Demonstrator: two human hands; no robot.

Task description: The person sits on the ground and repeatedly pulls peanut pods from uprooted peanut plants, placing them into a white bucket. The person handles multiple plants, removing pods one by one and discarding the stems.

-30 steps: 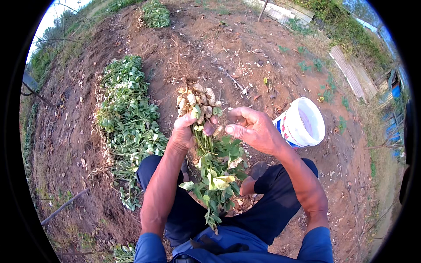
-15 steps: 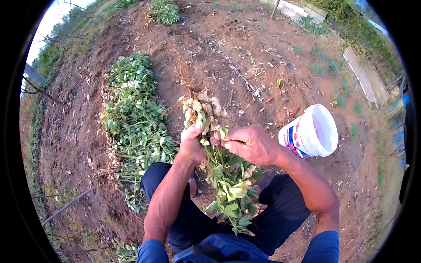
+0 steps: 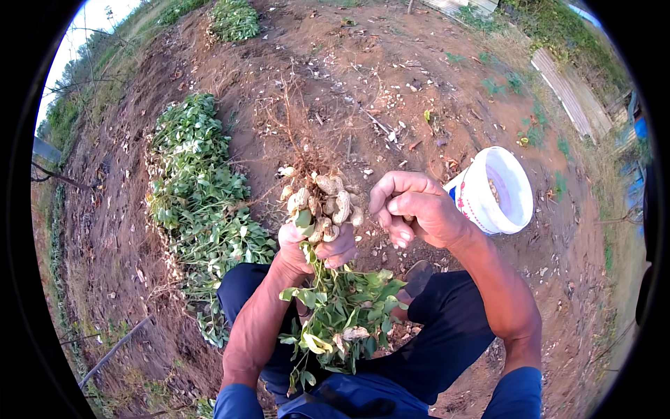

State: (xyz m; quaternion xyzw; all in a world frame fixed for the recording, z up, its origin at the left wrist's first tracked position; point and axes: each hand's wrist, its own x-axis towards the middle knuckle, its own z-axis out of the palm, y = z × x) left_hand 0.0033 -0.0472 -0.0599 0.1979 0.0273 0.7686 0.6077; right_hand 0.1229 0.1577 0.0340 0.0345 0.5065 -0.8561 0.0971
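An uprooted peanut plant (image 3: 342, 307) hangs upside down in front of me, roots up and leaves between my knees. My left hand (image 3: 314, 250) is closed around its stems just under a cluster of pale peanut pods (image 3: 321, 202). Thin brown roots (image 3: 296, 133) stick up above the pods. My right hand (image 3: 422, 209) is apart from the plant, between it and the white bucket (image 3: 513, 225). Its fingers are curled in, and a small brownish bit shows near the palm, too small to name. Some pods (image 3: 494, 190) show inside the bucket.
A long heap of pulled green plants (image 3: 199, 181) lies on the soil to my left. Another pile (image 3: 235, 19) lies far ahead. Dry leaves and bits litter the brown ground (image 3: 335, 77). A corrugated sheet (image 3: 564, 94) lies far right; a thin stick (image 3: 115, 351) is near left.
My right hand has left the pods and moved right toward the bucket. My left hand has kept its hold on the plant, which has shifted slightly lower. The view has swung a little right.
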